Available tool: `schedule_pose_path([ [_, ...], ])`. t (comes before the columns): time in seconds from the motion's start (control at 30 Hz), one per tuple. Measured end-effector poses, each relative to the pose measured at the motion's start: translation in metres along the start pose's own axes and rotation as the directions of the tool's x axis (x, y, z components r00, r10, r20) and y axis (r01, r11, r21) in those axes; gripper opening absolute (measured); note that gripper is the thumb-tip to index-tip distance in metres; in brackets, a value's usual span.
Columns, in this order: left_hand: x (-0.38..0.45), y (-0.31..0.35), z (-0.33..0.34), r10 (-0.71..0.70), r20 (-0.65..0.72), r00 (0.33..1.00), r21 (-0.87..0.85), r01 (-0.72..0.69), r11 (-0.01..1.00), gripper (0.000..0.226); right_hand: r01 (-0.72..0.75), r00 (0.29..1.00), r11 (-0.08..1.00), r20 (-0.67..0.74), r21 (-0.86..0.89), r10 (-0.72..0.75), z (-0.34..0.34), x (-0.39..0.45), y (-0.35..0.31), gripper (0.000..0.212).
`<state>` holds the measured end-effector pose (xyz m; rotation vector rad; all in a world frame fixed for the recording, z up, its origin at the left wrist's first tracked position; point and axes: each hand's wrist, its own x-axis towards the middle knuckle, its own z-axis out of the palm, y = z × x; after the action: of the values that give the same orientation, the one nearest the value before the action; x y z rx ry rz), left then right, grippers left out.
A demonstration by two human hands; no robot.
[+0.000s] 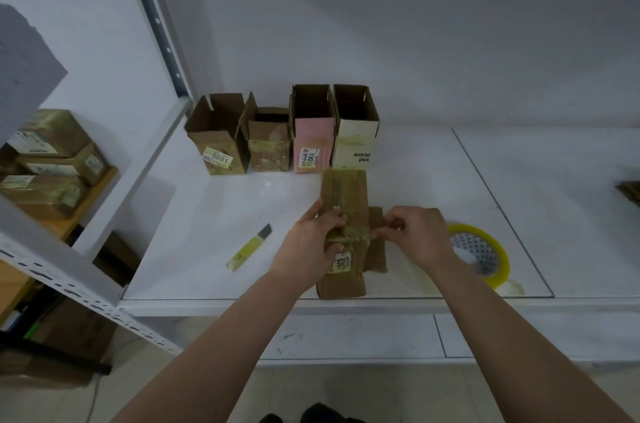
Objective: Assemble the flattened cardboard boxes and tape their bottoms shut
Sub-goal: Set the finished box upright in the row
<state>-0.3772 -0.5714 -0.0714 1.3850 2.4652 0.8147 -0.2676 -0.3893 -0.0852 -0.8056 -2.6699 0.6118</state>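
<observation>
Flattened box [343, 214] lies on bench [207, 214] under both hands. Left hand [308, 242] fingers grip its near edge, steadying it; right hand [415, 235] fingers pinch old tape [353, 236], probably peeling. Tape roll [485, 256] just right, for reach.

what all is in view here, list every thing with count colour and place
assembled boxes: four, two brown, one pink-fronted, one white-fronted, standing open-topped in a row at the back of the table
flattened box: one, brown, white label 6367, lying at the table's front middle, under both hands
cardboard piece: one, brown, just right of the flattened box
tape roll: one, clear yellowish, flat on the table right of the hands
utility knife: one, yellow, on the table left of the hands
table: one, white
stored boxes: several, brown, on the shelf at far left
left hand: holds the flattened box
right hand: pinches tape at the box
</observation>
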Motion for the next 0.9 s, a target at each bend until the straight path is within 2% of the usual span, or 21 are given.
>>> schedule_pose_path([
  [0.07,-0.001,0.003,-0.002,-0.015,0.012,1.0,-0.011,0.015,1.0,0.045,-0.018,1.0,1.0,0.015,-0.006,0.018,-0.008,0.001,-0.002,0.038],
  [0.13,0.003,0.014,-0.002,-0.067,0.008,0.998,-0.002,0.067,0.998,0.046,-0.04,0.999,0.997,0.028,0.061,0.039,-0.015,0.003,-0.003,0.045],
  [0.27,0.017,0.045,0.007,-0.266,-0.134,0.955,0.177,0.287,0.941,0.083,-0.011,1.0,0.988,0.018,0.154,0.009,-0.018,0.002,-0.012,0.04],
  [0.33,0.022,0.05,0.01,-0.345,-0.142,0.928,0.147,0.365,0.919,0.091,-0.016,1.0,0.987,0.009,0.162,0.015,-0.018,0.0,-0.013,0.039],
  [0.43,0.025,0.044,0.01,-0.382,-0.093,0.92,0.072,0.389,0.919,0.084,0.011,1.0,0.996,0.009,0.088,-0.011,-0.025,-0.001,-0.013,0.043],
  [0.5,0.025,0.038,0.003,-0.312,-0.118,0.943,0.121,0.325,0.938,0.077,0.075,0.997,0.996,0.028,-0.057,-0.074,-0.033,0.001,-0.017,0.055],
  [0.6,0.029,0.031,-0.015,-0.137,-0.11,0.984,0.276,0.163,0.947,0.065,0.187,0.98,0.947,0.11,-0.26,-0.164,-0.047,0.007,-0.031,0.086],
  [0.67,0.031,0.028,-0.029,-0.015,-0.043,0.999,0.276,0.026,0.961,0.06,0.295,0.945,0.905,0.232,-0.307,-0.23,-0.055,0.011,-0.044,0.101],
  [0.73,0.032,0.024,-0.037,0.125,-0.005,0.992,0.284,-0.118,0.951,0.058,0.356,0.91,0.887,0.326,-0.296,-0.256,-0.056,0.015,-0.053,0.105],
  [0.8,0.032,0.021,-0.042,0.214,-0.045,0.976,0.299,-0.192,0.935,0.053,0.348,0.922,0.897,0.276,-0.274,-0.273,-0.055,0.016,-0.06,0.098],
  [0.87,0.03,0.015,-0.042,0.212,-0.206,0.955,0.286,-0.149,0.947,0.049,0.258,0.964,0.939,0.116,-0.228,-0.237,-0.056,0.015,-0.064,0.087],
  [0.9,0.029,0.012,-0.04,0.172,-0.304,0.937,0.222,-0.106,0.969,0.049,0.186,0.983,0.966,0.046,-0.18,-0.181,-0.056,0.014,-0.067,0.083],
])
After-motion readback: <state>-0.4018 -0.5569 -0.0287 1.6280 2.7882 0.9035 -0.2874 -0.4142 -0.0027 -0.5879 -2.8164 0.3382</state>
